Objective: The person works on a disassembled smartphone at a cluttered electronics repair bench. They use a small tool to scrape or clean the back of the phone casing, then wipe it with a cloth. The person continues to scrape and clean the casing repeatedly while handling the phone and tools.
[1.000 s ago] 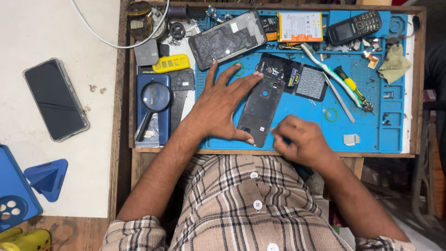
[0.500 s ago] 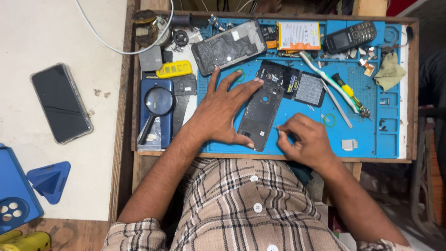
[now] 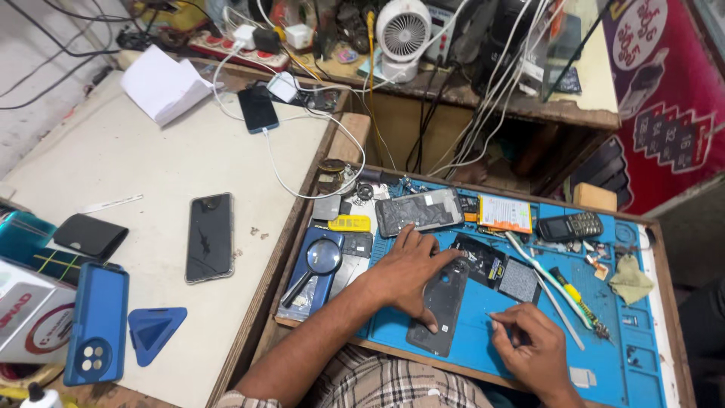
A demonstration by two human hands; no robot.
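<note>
My left hand [image 3: 408,273] lies flat with fingers spread on a dark phone back cover [image 3: 440,311], pressing it onto the blue work mat [image 3: 483,341]. My right hand [image 3: 530,348] rests on the mat just right of the cover, fingers curled and pinching a thin pale tool or small part whose kind I cannot make out. An opened phone body [image 3: 420,211] lies beyond my left hand, with a dark frame piece [image 3: 482,259] and a small grey square part [image 3: 519,280] close by.
On the mat: a magnifying glass [image 3: 317,262], a yellow tool [image 3: 349,224], a battery [image 3: 505,212], a keypad phone [image 3: 572,225], a toothbrush and screwdriver [image 3: 575,300]. The left table holds a black smartphone [image 3: 209,236], a blue phone [image 3: 97,323], a blue triangular pick [image 3: 153,330]. Cables and a fan [image 3: 402,32] stand behind.
The camera has lifted, so the back shelf and left table now show. My hands stay on the cover and mat, with my right hand slightly farther right of the cover.
</note>
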